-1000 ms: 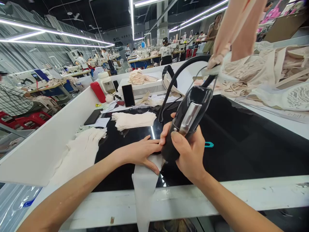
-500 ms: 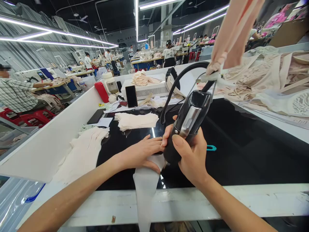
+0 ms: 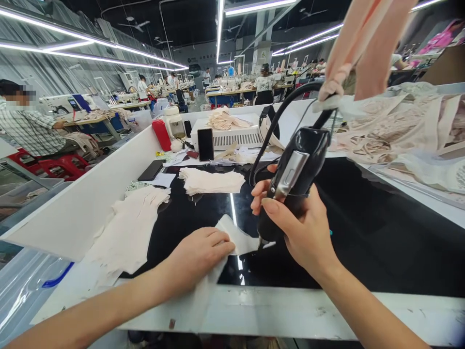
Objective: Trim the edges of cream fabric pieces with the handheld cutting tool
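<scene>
My right hand (image 3: 305, 223) is wrapped round a black corded power tool (image 3: 303, 162) with a silver lever on its side. The tool's lower tip is at the right end of a white fabric piece (image 3: 236, 237) on the black tabletop (image 3: 366, 232). My left hand (image 3: 203, 254) is closed on that fabric, fingers pressed together, and part of it trails over the front edge. A knotted pink cloth strip (image 3: 341, 53) stretches up from the tool's cord end. Past my right hand a bit of a turquoise object shows, mostly hidden.
Two stacks of pale fabric pieces lie on the table, one behind (image 3: 214, 182) and one at left (image 3: 134, 228). A phone (image 3: 206, 144) leans against a white box (image 3: 232, 138). Pale straps (image 3: 399, 118) heap up at right. A low white wall (image 3: 90, 203) borders the left; people sit beyond.
My left hand has moved left and nearer me, closing on the fabric and pulling it. The fabric has swung round, and the tool has shifted slightly right. The view has turned a little left.
</scene>
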A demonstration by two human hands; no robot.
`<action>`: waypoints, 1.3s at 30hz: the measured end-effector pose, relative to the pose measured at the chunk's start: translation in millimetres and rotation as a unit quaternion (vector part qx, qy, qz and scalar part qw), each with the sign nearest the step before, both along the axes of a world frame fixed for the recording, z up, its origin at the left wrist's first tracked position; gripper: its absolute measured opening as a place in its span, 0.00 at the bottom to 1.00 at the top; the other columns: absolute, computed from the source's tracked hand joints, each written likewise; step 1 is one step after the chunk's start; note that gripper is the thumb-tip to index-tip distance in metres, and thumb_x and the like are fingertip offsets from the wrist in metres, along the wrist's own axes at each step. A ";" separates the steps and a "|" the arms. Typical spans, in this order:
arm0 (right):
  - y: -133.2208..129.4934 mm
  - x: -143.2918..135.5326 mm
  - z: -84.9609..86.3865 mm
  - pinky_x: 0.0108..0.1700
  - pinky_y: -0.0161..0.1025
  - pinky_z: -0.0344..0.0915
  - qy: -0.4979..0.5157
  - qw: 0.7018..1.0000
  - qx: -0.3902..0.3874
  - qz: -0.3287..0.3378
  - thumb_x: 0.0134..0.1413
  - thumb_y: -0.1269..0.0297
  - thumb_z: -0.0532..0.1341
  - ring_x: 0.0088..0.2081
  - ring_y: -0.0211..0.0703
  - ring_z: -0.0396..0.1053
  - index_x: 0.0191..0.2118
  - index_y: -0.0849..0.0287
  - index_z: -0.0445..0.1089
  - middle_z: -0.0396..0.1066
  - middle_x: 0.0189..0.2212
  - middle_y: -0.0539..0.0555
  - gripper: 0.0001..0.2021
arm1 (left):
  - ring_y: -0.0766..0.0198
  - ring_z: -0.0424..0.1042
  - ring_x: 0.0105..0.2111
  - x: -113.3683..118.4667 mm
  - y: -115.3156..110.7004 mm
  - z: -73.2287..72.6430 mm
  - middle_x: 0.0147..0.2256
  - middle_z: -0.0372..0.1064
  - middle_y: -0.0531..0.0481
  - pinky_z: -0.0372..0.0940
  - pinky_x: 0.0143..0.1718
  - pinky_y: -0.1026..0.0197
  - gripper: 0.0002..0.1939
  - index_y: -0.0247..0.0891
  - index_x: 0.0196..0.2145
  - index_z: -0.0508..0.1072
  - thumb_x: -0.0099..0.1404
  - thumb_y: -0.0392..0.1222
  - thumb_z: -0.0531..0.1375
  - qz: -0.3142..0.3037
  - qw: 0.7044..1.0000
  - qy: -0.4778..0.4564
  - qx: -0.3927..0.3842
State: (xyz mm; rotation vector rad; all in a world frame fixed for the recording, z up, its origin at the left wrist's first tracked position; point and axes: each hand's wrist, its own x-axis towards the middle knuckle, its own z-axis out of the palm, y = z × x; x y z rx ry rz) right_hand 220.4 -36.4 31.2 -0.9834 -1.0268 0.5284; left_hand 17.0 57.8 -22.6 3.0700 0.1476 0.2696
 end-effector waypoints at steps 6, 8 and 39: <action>-6.2 -4.2 -1.9 0.28 0.38 0.68 0.029 1.000 0.002 0.004 0.54 0.54 0.71 0.28 0.40 0.70 0.46 0.50 0.67 0.73 0.30 0.47 0.18 | 0.60 0.72 0.56 -12.1 21.1 12.3 0.53 0.75 0.49 0.58 0.66 0.50 0.18 0.42 0.53 0.73 0.75 0.27 0.50 -0.057 0.997 0.026 -0.046; -6.6 -6.8 -4.1 0.28 0.38 0.69 0.038 0.999 0.005 0.003 0.55 0.54 0.71 0.28 0.40 0.70 0.49 0.50 0.67 0.73 0.30 0.47 0.19 | 0.60 0.73 0.55 -9.5 19.5 14.0 0.53 0.75 0.47 0.62 0.64 0.52 0.17 0.41 0.53 0.74 0.74 0.28 0.51 -0.049 0.998 0.007 -0.050; -31.3 4.5 -20.3 0.32 0.42 0.72 0.033 0.999 0.009 -0.024 0.55 0.53 0.70 0.27 0.42 0.70 0.50 0.50 0.69 0.71 0.29 0.48 0.19 | 0.59 0.74 0.52 30.3 29.0 -22.5 0.51 0.74 0.42 0.72 0.54 0.59 0.15 0.32 0.50 0.72 0.70 0.25 0.54 -0.038 0.997 -0.061 -0.006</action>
